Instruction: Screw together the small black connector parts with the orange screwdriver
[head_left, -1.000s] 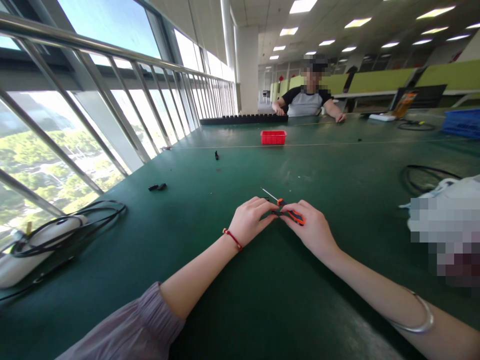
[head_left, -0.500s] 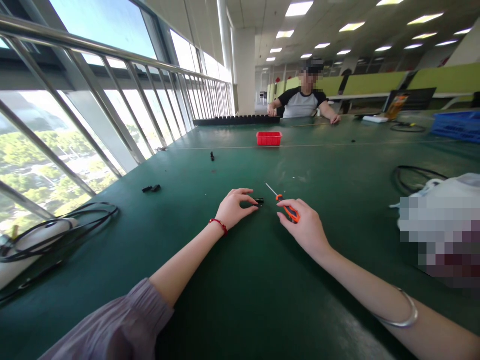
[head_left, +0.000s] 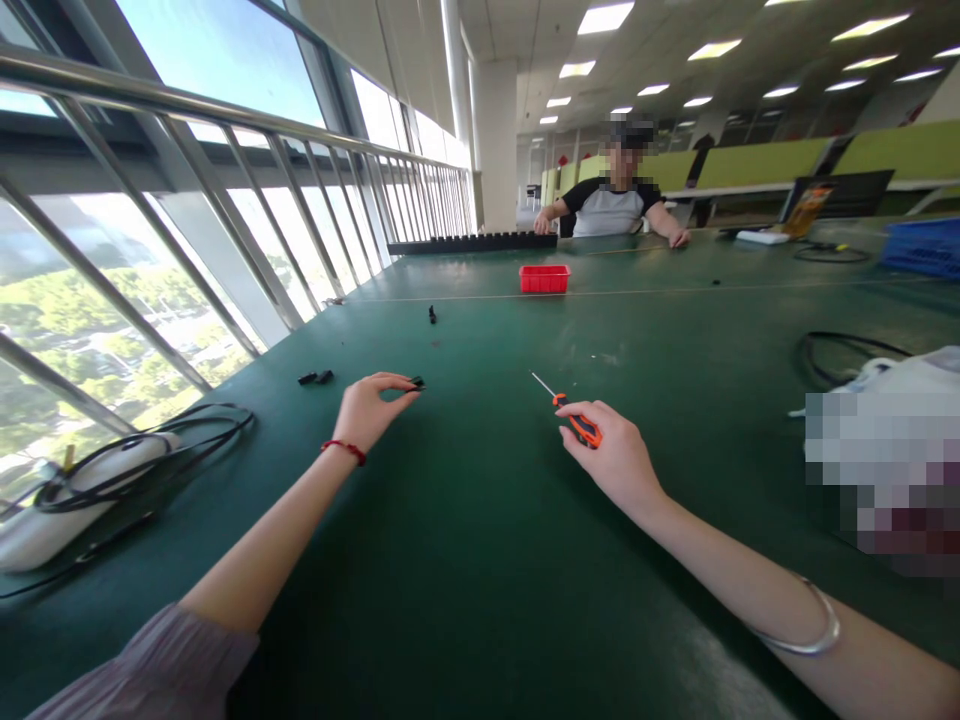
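My left hand (head_left: 373,405) pinches a small black part (head_left: 417,383) between thumb and fingertips, just above the green table (head_left: 465,500). The part is too small for me to make out its kind. My right hand (head_left: 611,447) is wrapped round the orange and black handle of a screwdriver (head_left: 581,425), whose thin shaft points away and to the left. Left of my left hand lie a couple of small black pieces (head_left: 316,378). Another small black piece (head_left: 432,314) is farther off on the table.
A red bin (head_left: 544,279) and a long black slotted strip (head_left: 472,243) lie toward the far side, where a person (head_left: 611,210) sits. Cables (head_left: 217,420) and a white power strip (head_left: 45,540) are at left. A whitish bag (head_left: 900,420) and a blue basket (head_left: 922,247) stand at right.
My left hand has moved left, away from the screwdriver, carrying the small black part from the table's middle. My right hand holds the screwdriver almost where it was.
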